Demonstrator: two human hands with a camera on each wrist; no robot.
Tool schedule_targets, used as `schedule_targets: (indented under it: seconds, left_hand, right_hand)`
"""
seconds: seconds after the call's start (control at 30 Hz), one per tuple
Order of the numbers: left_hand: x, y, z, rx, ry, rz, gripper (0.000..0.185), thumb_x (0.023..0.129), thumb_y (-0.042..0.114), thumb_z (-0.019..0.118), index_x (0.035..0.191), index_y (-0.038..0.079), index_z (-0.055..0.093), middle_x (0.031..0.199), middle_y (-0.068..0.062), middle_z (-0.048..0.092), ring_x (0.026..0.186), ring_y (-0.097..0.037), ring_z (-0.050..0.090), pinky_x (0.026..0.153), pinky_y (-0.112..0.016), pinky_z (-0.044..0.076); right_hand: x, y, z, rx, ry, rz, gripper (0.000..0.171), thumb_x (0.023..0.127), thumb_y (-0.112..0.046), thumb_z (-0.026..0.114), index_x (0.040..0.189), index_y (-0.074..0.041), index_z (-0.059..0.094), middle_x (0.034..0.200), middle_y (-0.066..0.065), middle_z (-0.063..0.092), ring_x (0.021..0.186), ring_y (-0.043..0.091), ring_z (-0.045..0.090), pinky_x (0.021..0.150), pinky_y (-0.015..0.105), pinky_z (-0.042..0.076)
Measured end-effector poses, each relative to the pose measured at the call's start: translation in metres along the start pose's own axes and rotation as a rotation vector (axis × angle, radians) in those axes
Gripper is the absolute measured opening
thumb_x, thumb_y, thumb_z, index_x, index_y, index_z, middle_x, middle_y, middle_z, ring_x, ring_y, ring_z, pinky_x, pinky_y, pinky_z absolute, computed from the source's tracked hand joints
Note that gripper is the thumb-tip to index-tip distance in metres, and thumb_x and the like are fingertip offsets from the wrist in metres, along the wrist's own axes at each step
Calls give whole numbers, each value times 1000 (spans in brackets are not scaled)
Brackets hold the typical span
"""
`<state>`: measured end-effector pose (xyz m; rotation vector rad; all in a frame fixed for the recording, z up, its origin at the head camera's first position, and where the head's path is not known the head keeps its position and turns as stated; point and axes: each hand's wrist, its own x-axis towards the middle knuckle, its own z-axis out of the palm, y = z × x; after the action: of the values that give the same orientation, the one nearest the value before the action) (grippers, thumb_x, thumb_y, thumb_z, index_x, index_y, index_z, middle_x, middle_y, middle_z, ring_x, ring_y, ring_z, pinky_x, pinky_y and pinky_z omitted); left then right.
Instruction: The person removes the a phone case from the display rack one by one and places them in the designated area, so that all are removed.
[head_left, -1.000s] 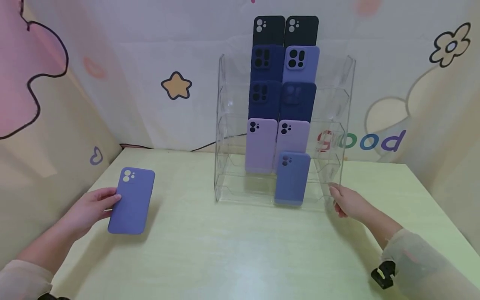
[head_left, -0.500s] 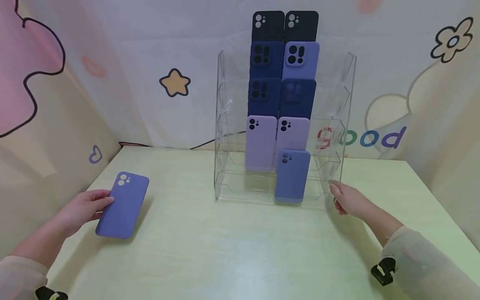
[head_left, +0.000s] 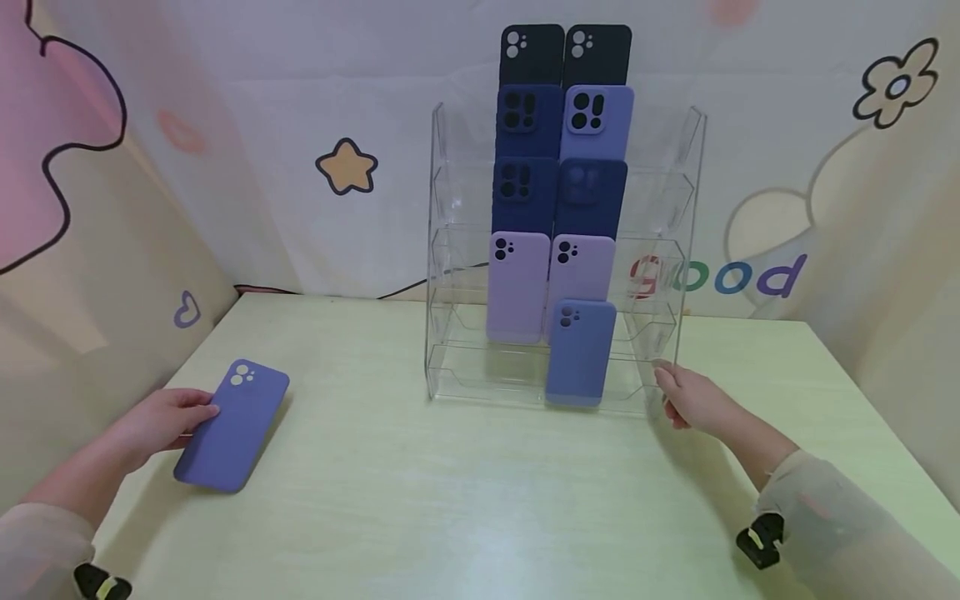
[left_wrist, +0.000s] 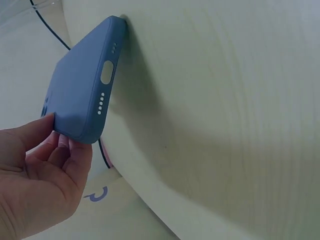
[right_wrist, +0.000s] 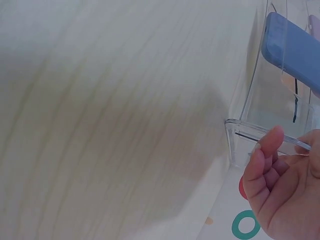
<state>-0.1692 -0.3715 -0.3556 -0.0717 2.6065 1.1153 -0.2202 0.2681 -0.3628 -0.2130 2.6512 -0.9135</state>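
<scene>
My left hand pinches a blue-purple phone case by its left edge, thumb on the back, over the table's left side. In the left wrist view the phone case is tilted, and its bottom edge with the port cutouts faces the camera. At the right, my right hand grips the side panel of a clear acrylic rack near its lower front corner. The right wrist view has the thumb and fingers of the right hand around that panel's edge. A blue phone case stands in the rack's lowest tier.
Two lilac phone cases, dark blue ones, a violet one and two black ones stand in the higher tiers. The pale table meets a patterned cloth backdrop behind the rack.
The left hand has moved left and down with the phone case, which now leans further toward the table. The right hand has kept its grip on the rack's side.
</scene>
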Motion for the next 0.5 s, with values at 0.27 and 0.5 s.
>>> schedule_targets:
  seconds: [0.27,0.5]
  left_hand:
    - [-3,-1,-3,19,-34,-77,47,97,14,49,121,-24,38,93,-8,60,82,-17,55,76,-37,52]
    - [-6,-1,-3,64,-48,-108,51,93,17,56,118,-24,40,96,-13,58,83,-18,55,74,-38,52]
  right_hand:
    - [0,1,0,5,6,8,53,104,-25,24,140,14,19,65,5,46,55,17,44,58,31,42]
    - [0,0,1,-5,19,-20,53,104,-23,24,139,15,20,63,4,46,53,17,44,58,31,43]
